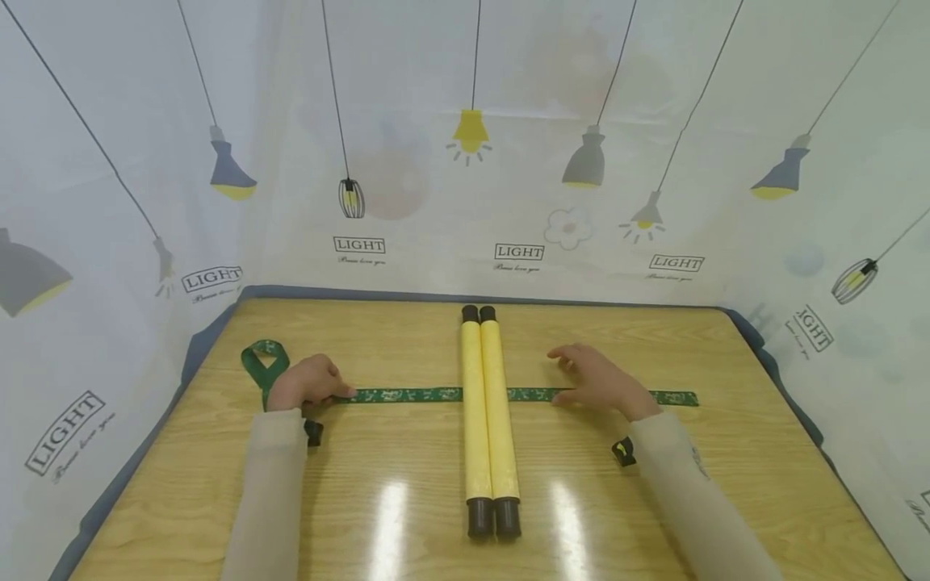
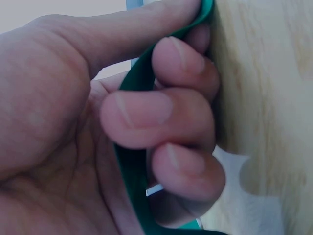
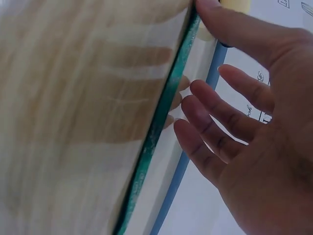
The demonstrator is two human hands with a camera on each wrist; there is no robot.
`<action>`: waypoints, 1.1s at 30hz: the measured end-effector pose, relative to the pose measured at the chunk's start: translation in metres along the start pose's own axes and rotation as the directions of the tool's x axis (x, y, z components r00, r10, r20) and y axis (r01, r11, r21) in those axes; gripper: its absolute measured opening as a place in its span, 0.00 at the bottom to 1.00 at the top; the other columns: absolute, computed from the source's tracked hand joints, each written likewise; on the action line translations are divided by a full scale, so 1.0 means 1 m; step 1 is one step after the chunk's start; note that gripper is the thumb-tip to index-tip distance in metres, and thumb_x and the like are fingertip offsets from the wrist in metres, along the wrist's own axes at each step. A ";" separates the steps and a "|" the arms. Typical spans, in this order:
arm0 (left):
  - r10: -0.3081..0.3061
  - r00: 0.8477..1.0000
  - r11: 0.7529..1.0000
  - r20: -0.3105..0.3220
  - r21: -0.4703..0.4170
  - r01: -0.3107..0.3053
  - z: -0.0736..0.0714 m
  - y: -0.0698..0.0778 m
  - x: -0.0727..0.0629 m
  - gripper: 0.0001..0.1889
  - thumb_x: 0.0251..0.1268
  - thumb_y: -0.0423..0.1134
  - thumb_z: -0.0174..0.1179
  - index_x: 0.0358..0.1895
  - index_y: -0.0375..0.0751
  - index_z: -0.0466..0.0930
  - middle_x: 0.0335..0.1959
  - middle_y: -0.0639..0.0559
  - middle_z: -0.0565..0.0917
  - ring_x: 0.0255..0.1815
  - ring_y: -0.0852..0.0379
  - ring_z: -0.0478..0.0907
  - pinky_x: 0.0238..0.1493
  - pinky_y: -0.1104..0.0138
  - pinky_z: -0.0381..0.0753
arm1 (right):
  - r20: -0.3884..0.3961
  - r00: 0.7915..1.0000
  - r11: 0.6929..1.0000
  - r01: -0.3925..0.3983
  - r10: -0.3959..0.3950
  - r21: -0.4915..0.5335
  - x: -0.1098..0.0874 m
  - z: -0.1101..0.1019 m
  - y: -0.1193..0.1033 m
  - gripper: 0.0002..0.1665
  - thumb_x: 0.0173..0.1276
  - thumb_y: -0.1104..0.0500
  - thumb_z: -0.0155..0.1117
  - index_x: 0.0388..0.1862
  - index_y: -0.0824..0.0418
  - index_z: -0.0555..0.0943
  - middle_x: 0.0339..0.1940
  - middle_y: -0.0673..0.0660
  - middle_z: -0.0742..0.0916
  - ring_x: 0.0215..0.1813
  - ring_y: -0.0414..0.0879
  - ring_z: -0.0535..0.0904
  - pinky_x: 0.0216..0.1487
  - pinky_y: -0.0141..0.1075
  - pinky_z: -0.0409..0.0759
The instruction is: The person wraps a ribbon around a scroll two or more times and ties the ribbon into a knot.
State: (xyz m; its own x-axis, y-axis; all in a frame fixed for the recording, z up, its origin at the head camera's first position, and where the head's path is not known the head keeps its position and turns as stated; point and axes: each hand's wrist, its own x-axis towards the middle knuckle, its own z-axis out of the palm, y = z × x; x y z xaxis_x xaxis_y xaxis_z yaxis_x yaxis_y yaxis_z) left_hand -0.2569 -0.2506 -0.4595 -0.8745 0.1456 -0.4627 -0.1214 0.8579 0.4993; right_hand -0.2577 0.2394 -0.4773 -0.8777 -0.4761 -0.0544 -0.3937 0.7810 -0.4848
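Observation:
A green patterned ribbon (image 1: pixel 410 394) runs left to right across the wooden table, and its loose end forms a loop at the left. Two yellow tubes (image 1: pixel 475 411) with dark end caps lie side by side across it, hiding a short stretch. My left hand (image 1: pixel 308 381) grips the ribbon left of the tubes; in the left wrist view the band (image 2: pixel 137 73) passes under the thumb and through the curled fingers (image 2: pixel 146 112). Right of the tubes, my right hand (image 1: pixel 599 383) has its fingers spread, with the thumb tip at the ribbon (image 3: pixel 161 107) in the right wrist view.
The wooden table (image 1: pixel 392 339) has a blue-grey border along its back and sides. White sheeting (image 1: pixel 429 234) printed with hanging lamps stands around it on three sides. Light reflections streak the near tabletop.

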 end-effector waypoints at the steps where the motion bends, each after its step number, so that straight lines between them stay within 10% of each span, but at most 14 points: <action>1: 0.003 1.000 1.000 -0.003 0.000 -0.003 0.000 0.000 -0.001 0.21 0.69 0.47 0.67 0.17 0.46 0.74 0.12 0.56 0.71 0.14 0.63 0.59 0.20 0.69 0.64 | -0.004 1.000 1.000 -0.014 0.014 0.013 -0.001 0.001 0.001 0.44 0.60 0.54 0.81 0.71 0.65 0.72 0.62 0.65 0.82 0.63 0.60 0.78 0.67 0.56 0.75; 15: 0.021 1.000 1.000 -0.006 -0.002 -0.021 0.003 0.001 -0.002 0.19 0.70 0.47 0.66 0.21 0.43 0.79 0.12 0.57 0.70 0.14 0.62 0.61 0.21 0.69 0.66 | 0.080 0.996 0.996 -0.050 0.043 0.080 -0.009 0.005 0.010 0.10 0.66 0.50 0.75 0.37 0.54 0.85 0.28 0.48 0.82 0.33 0.42 0.74 0.38 0.37 0.75; 33: 0.210 0.978 0.975 -0.002 -0.068 -0.210 -0.008 -0.023 -0.011 0.15 0.72 0.50 0.64 0.34 0.41 0.86 0.13 0.55 0.72 0.13 0.59 0.66 0.28 0.63 0.76 | 0.001 0.991 0.970 -0.132 0.134 0.205 -0.017 -0.010 0.019 0.25 0.72 0.36 0.64 0.31 0.56 0.82 0.25 0.49 0.77 0.29 0.45 0.69 0.34 0.38 0.68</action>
State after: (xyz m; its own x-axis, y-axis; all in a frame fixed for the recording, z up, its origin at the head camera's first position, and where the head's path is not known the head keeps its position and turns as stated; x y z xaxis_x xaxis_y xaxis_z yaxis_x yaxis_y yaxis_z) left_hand -0.2483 -0.2761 -0.4596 -0.8816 0.3213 -0.3457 0.0331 0.7728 0.6338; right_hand -0.2528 0.2669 -0.4765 -0.9225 -0.3672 -0.1194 -0.2102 0.7371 -0.6423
